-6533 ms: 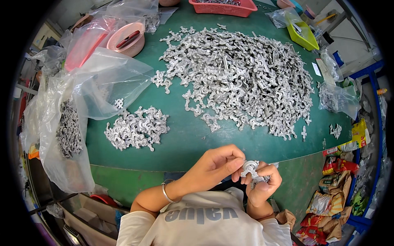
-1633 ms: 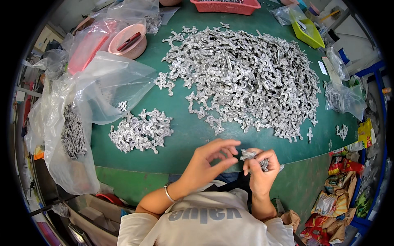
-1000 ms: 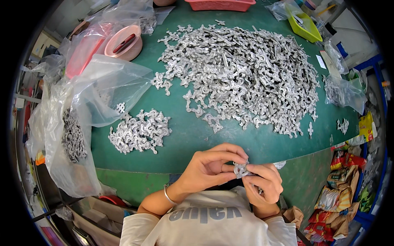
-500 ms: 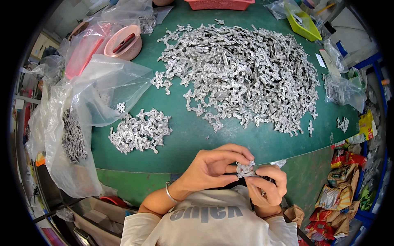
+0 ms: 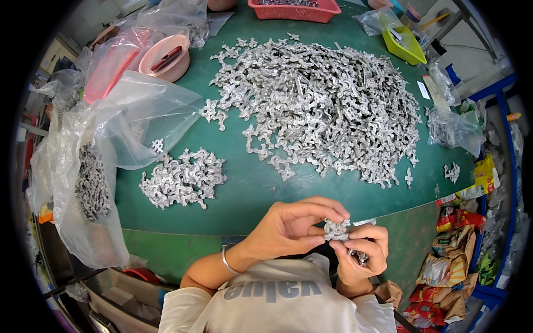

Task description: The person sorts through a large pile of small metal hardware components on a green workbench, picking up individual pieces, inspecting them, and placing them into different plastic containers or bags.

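Observation:
A small silvery cast metal part with curved arms is held up just past the table's near edge, in front of my chest. The thumb and fingers of my left hand pinch it from the left. From the other side my right hand grips it with its fingertips, while more small metal parts sit in the curl of its fingers. A big heap of similar parts covers the middle of the green table. Left of my hands lies a smaller pile.
At the left, a clear plastic bag of small parts hangs over the table edge. Behind it stands a pink bowl holding a red-handled tool. A red basket and a yellow-green tray stand at the back. Colourful packets fill the right.
The view has shifted slightly. The metal part between my fingertips has turned a little and shows more of its face. Both hands keep their grip; the piles look the same.

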`<state>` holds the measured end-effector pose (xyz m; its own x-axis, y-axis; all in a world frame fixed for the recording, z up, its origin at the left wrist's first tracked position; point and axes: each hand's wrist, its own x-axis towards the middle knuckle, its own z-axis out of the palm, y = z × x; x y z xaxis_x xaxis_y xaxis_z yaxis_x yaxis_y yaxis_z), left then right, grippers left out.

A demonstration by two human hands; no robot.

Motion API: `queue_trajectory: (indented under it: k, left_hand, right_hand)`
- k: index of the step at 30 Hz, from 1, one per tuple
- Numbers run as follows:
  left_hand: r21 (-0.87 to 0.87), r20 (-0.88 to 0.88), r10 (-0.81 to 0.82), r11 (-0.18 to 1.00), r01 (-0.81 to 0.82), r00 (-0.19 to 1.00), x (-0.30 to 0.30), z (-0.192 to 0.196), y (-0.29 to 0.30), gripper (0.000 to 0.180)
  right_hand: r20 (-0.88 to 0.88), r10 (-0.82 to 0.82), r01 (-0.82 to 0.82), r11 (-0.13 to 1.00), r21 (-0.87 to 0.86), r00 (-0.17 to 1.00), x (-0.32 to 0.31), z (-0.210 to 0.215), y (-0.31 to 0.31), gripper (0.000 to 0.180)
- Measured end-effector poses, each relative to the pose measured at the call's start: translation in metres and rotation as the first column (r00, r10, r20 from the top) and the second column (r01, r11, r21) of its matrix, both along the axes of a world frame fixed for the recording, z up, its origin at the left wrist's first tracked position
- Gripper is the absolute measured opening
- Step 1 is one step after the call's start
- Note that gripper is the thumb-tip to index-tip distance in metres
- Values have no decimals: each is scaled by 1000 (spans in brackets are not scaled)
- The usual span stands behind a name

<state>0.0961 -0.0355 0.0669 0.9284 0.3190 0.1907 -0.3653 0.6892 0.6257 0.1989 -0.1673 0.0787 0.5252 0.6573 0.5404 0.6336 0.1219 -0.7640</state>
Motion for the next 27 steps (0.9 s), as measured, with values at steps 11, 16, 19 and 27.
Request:
queue_trajectory:
  k: [11, 16, 19, 27]
  left_hand:
    - [-5, -55, 67, 998, -68, 996, -2, 4, -5, 32]
    - [13, -47, 64, 998, -64, 997, -2, 2, -5, 32]
    - [27, -30, 80, 996, -80, 996, -2, 2, -6, 32]
    - [6, -40, 74, 997, -74, 996, -3, 2, -7, 32]
  right_hand:
    - [-46, 28, -28, 1000, 13, 999, 3, 3, 1, 35]
    - [-100, 37, -36, 999, 14, 994, 2, 2, -1, 36]
    - [-120, 64, -62, 998, 17, 991, 3, 0, -3, 36]
    - [-182, 79, -73, 996, 42, 980, 3, -1, -3, 35]
